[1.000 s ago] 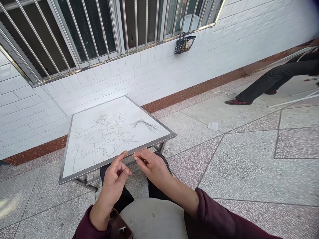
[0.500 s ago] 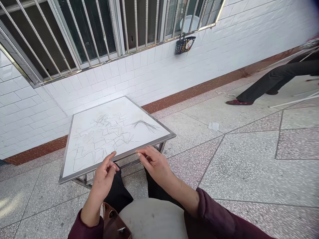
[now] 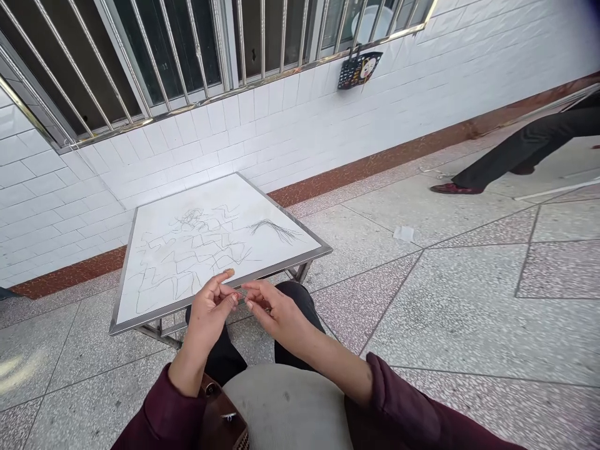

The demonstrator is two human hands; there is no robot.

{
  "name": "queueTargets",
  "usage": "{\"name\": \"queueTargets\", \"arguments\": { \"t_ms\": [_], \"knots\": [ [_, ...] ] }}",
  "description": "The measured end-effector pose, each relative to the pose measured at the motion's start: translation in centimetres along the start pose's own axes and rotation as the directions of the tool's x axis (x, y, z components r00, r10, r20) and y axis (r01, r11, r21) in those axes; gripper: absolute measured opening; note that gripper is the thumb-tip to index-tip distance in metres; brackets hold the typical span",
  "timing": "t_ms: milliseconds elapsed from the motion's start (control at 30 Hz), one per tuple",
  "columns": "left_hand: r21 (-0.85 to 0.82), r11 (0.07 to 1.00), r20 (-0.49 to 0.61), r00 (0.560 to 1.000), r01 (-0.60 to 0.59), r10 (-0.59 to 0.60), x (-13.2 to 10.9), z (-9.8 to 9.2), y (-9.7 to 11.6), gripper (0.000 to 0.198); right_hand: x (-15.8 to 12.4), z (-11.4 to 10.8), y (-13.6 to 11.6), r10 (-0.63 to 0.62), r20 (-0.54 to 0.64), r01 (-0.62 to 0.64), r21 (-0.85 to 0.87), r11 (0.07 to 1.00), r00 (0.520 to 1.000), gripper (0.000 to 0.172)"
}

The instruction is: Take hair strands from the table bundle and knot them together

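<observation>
A low metal-framed table with a white top (image 3: 154, 206) stands in front of me against the tiled wall. Thin dark strands lie bent in zigzags (image 3: 197, 253) across the top, and a small bundle of straight strands (image 3: 276, 230) lies at its right. My left hand (image 3: 209, 310) and my right hand (image 3: 274, 310) meet just above the table's near edge, fingertips pinched together. Whatever they pinch is too thin to make out.
A barred window (image 3: 178, 50) is set in the white tiled wall, with a small dark basket (image 3: 359, 69) hanging from it. Another person's leg and shoe (image 3: 473, 178) stretch over the tiled floor at the right. A white scrap (image 3: 403, 234) lies on the floor.
My hands have come together from about a hand's width apart, the left one rising from the table's near edge. The view has tilted slightly.
</observation>
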State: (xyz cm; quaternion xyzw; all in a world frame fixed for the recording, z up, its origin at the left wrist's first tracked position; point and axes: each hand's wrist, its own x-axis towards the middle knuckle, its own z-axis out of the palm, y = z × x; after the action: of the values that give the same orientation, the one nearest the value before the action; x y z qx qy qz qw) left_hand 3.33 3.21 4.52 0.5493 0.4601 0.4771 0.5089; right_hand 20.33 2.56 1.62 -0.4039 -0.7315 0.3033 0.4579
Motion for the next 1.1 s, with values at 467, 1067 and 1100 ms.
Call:
{"name": "queueTargets", "arguments": {
  "t_ms": [467, 1067, 1100],
  "knots": [
    [0.01, 0.998, -0.125, 0.99, 0.063, -0.061, 0.8, -1.2, 0.6, 0.05, -0.3, 0.7, 1.6, 0.061, 0.186, -0.075, 0.066, 0.995, 0.981, 0.02],
    [0.048, 0.996, -0.158, 0.985, 0.074, -0.065, 0.8, -1.3, -1.2, 0.043, 0.0, 2.2, 2.4, -0.312, 0.226, 0.385, -0.538, 0.75, 0.923, 0.025],
    [0.056, 0.995, -0.156, 0.985, 0.08, -0.07, 0.8, -1.3, -1.2, 0.043, -0.1, 2.4, 2.5, -0.315, 0.24, 0.396, -0.554, 0.733, 0.918, 0.026]
  ]
}}
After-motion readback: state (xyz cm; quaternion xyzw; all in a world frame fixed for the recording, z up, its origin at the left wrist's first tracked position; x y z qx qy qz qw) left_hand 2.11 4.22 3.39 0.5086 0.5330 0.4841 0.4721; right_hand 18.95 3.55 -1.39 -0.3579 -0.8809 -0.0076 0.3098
